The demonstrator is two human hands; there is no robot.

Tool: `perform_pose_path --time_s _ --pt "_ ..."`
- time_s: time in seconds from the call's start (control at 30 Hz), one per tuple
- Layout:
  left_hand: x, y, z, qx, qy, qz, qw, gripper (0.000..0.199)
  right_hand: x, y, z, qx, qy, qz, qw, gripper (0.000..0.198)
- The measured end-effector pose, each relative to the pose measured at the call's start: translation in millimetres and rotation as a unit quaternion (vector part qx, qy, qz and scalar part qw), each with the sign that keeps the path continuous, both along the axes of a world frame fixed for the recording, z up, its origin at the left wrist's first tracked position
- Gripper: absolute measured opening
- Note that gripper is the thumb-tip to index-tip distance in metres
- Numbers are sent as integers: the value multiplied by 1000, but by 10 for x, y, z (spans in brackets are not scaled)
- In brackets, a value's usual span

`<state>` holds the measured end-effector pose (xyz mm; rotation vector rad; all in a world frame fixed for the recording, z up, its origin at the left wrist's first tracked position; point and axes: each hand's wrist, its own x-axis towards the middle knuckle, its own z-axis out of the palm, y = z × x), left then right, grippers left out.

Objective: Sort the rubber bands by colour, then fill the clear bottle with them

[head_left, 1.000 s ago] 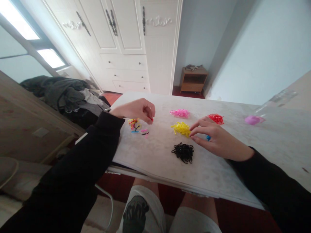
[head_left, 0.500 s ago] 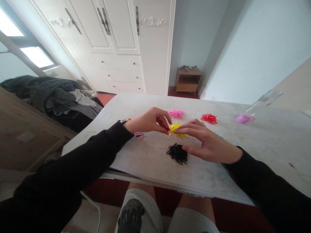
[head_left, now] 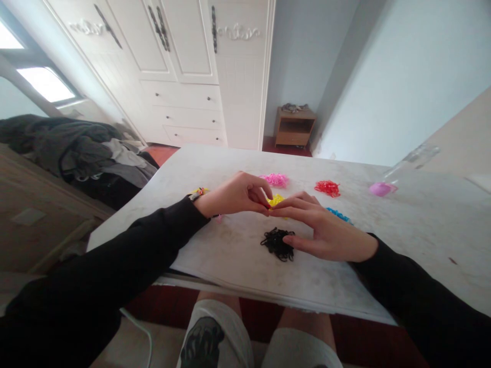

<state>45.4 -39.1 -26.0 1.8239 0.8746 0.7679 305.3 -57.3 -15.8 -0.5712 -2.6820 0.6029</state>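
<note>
My left hand (head_left: 243, 194) is closed in a pinch above the table, and whatever sits between its fingertips is too small to make out. My right hand (head_left: 326, 227) is open, its fingers stretched towards the left fingertips and meeting them. Its thumb stands apart, over the edge of a pile of black rubber bands (head_left: 276, 245). Just behind the fingertips is a yellow pile of bands (head_left: 275, 199), partly covered by the hands. Pink bands (head_left: 276, 180) and red bands (head_left: 327, 188) lie farther back. Blue bands (head_left: 339, 214) show behind the right hand.
The pale table (head_left: 230, 255) has its near edge above my knees. A clear bottle-like object (head_left: 416, 156) and a pink-purple lump (head_left: 381, 189) are at the right. Small colourful pieces (head_left: 202, 191) lie by my left wrist. Clothes (head_left: 92, 153) are heaped at the left.
The right thumb has come over the black bands, and the right fingertips have shifted slightly left against the left ones. More of the blue bands shows. The view has shifted a little.
</note>
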Motion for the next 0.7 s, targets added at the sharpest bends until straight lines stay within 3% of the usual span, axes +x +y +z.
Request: perform_pose_path --time_s 0.2,0.5,0.7 --pt "1 -9 -13 11 -7 10 1000 25 -10 -6 -7 9 16 -2 1000 52" --pt "-3 10 -35 -71 -66 -25 995 29 18 25 -34 28 32 -7 999 53" --pt "-4 8 -22 -124 -69 -51 989 43 28 25 -44 20 28 9 999 49"
